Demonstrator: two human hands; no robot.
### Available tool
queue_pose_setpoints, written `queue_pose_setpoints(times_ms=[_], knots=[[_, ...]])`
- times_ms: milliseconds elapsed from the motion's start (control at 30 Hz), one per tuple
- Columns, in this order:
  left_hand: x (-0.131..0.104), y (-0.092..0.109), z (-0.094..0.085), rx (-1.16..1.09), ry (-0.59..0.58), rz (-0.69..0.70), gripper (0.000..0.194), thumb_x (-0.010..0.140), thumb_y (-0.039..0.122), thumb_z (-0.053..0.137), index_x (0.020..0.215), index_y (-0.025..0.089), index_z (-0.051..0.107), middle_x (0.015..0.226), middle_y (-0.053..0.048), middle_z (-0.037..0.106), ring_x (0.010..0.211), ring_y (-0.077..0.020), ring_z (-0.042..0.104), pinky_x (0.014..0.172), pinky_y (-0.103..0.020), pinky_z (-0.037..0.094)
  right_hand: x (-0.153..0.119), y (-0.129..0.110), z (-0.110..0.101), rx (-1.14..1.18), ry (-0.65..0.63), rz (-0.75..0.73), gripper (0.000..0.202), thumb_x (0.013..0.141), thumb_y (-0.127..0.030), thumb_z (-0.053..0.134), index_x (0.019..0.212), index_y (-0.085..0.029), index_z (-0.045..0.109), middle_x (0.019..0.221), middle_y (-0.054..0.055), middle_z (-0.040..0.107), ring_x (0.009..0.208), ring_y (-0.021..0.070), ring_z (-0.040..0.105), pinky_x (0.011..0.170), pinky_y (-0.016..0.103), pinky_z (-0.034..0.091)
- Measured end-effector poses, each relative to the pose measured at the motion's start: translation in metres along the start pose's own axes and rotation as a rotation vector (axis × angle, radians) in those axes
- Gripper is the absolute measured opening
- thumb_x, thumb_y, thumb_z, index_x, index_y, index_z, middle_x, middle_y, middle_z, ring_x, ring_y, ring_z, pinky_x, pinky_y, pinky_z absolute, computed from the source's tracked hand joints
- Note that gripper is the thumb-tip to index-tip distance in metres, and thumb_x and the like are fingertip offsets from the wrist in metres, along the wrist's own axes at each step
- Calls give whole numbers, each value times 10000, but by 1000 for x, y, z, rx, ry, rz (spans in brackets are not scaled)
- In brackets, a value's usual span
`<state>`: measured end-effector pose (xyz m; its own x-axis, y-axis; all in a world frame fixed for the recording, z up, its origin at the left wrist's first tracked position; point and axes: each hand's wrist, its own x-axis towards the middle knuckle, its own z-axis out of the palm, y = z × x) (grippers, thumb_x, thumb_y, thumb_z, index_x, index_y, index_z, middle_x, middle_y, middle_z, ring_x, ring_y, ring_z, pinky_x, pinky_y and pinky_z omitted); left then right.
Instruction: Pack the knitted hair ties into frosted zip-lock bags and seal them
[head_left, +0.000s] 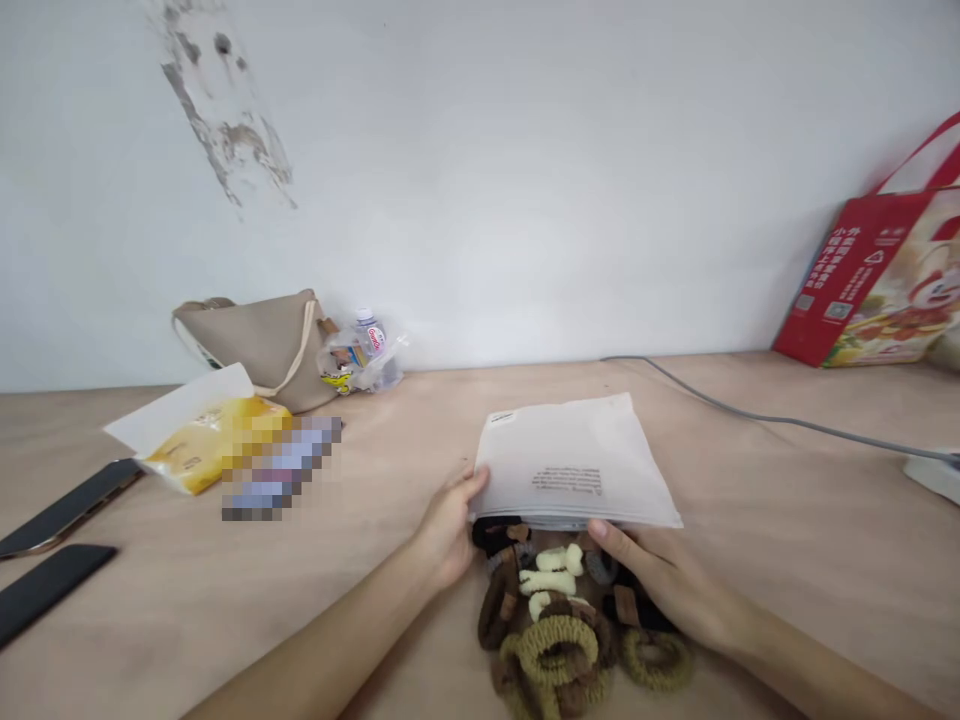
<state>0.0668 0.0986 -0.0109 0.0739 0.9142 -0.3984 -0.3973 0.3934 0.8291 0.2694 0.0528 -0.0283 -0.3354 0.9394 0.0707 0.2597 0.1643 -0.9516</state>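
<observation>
A white zip bag (574,460) with small printed text lies on the table, its zip edge towards me. My left hand (450,525) holds the bag's left edge near the zip, fingers partly behind it. At the right, my right hand (660,570) has its thumb on the zip edge, its other fingers hidden under the bag. Just below the zip edge sits a pile of fuzzy hair ties, with an olive one (559,645) in front, cream pieces (551,582) in the middle and another olive one (658,660) at the right, beside dark brown and black ones.
At the left are two dark flat devices (71,505), a yellow packet (217,440), a blurred-out item (281,470) and a beige bag (255,335). A bottle in clear plastic (367,350) stands by the wall. A red bag (847,270) and a grey cable (750,412) are at the right.
</observation>
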Motion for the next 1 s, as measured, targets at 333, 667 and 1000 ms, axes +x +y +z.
queue_pose_setpoints(times_ms=[333,667,1000], knots=[[-35,-8,4,-44,54,-39,149,842,171,576,915,88,676,840,-112,739,704,-197,696,583,-237,529,-27,-1,13,-2,-56,81,518,878,-585,442,1246,-251,589,1223,80,630,1243,284,463,1105,494,210],[-8,2,3,-128,149,41,250,920,189,449,1058,55,608,1042,-147,700,862,-220,685,742,-326,587,11,1,2,-161,-144,-162,409,865,-513,532,1233,-342,588,1311,11,563,1232,268,463,1063,455,306],[-25,-3,0,103,109,69,223,882,229,495,997,82,617,1002,-142,692,841,-208,671,705,-318,580,-17,2,5,11,-139,-27,377,893,-497,489,1214,-320,575,1295,27,571,1230,252,476,1050,433,345]])
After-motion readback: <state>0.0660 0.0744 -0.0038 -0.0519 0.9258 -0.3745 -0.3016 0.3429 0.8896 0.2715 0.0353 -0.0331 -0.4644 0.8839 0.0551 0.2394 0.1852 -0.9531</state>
